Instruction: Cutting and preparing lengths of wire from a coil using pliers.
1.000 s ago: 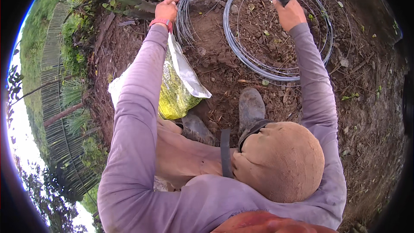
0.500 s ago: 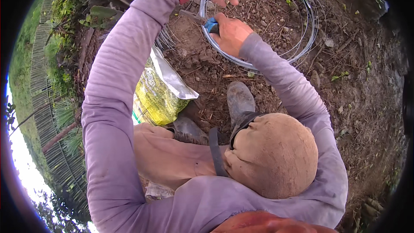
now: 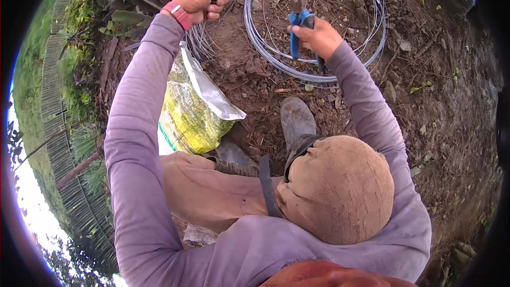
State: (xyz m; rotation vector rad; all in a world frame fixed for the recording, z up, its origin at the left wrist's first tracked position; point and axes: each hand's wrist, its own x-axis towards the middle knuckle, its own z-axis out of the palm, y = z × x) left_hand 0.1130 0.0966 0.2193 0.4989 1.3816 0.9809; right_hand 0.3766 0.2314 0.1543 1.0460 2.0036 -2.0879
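Pliers, gripped by right hand at one o'clock, seemed poised, needing wire; left hand, at eleven, hung half-curled, hold unclear.

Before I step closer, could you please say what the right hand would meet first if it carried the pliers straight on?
The way looks free: the pliers in the right hand point across soil inside the wire coil toward the picture's top edge, though depth is unclear.
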